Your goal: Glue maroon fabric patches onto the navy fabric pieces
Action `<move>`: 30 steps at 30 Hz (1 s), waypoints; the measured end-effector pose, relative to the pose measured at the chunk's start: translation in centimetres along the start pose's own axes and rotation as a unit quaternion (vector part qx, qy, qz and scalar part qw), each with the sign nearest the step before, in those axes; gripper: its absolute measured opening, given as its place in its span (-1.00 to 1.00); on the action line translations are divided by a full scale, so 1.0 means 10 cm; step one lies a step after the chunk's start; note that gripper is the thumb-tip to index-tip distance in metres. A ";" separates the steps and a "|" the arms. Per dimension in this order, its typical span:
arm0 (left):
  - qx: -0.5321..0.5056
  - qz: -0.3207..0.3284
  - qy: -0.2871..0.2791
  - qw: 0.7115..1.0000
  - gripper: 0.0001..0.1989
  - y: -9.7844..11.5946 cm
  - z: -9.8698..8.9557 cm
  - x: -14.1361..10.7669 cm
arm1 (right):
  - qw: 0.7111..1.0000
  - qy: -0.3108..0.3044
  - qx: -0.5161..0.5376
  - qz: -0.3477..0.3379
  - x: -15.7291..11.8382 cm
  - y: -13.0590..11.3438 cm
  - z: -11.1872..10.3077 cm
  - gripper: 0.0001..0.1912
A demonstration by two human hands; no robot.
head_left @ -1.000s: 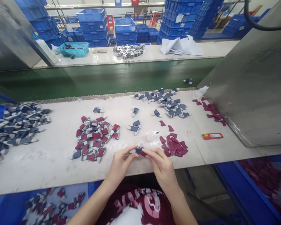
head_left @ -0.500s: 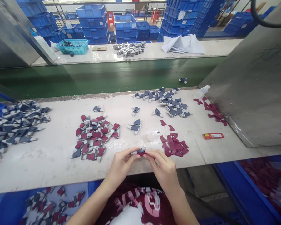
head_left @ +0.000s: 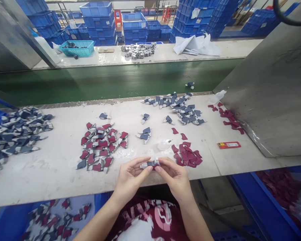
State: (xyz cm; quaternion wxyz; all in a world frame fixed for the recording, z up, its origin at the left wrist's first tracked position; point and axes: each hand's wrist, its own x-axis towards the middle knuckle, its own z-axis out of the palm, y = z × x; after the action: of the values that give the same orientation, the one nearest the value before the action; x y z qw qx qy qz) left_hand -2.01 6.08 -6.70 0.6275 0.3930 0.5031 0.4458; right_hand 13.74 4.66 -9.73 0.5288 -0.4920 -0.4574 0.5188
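Between my two hands, over the near edge of the table, is a small dark-blue and light-grey moulded part point(head_left: 150, 163) with a maroon piece along its near side. My left hand point(head_left: 129, 174) grips its left end, the thumb against the maroon side. On the right end, my right hand point(head_left: 175, 175) has its thumb and fingers closed. Right of my hands is a pile of loose maroon pieces point(head_left: 188, 156). To the left lie several grey parts with maroon faces point(head_left: 100, 144). A small clear bottle point(head_left: 164, 145) rests just beyond my fingers.
Blue-grey parts form a pile point(head_left: 17, 130) at far left and another cluster point(head_left: 185, 108) at the back. A red cutter-like tool point(head_left: 229, 145) lies at right. Beyond the table runs a green conveyor belt point(head_left: 90, 82). A blue bin point(head_left: 5, 221) sits below left.
My fingers have shifted their grip, and more of the part's blue and grey body shows. A blue-grey part on the green belt has moved left.
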 end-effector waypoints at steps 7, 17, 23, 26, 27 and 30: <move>-0.010 0.022 0.012 1.000 -0.71 0.00 0.09 -0.03 | 0.999 0.028 -0.019 -0.034 0.00 0.00 0.01 -0.83; 0.052 0.141 0.061 0.987 -0.76 -0.06 0.19 -0.17 | 0.994 0.086 0.051 -0.042 -0.05 0.07 0.15 -0.86; 0.026 0.132 0.074 0.988 -0.74 -0.06 0.18 -0.16 | 0.994 0.090 0.018 -0.055 -0.06 0.06 0.18 -0.82; 0.073 0.168 0.085 0.979 -0.76 -0.10 0.17 -0.18 | 0.993 0.103 0.020 -0.054 -0.06 0.05 0.21 -0.83; 0.093 0.186 0.091 0.974 -0.76 -0.12 0.17 -0.18 | 0.993 0.107 0.023 -0.054 -0.05 0.04 0.22 -0.83; 0.131 0.227 0.099 0.960 -0.79 -0.16 0.15 -0.16 | 0.992 0.109 0.021 -0.053 -0.03 0.04 0.24 -0.83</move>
State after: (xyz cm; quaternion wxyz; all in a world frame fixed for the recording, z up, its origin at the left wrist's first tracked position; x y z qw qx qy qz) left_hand -0.39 3.96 -7.50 0.3996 0.5296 0.5143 0.5435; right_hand 11.35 4.44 -9.85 0.6120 -0.5096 -0.4117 0.4431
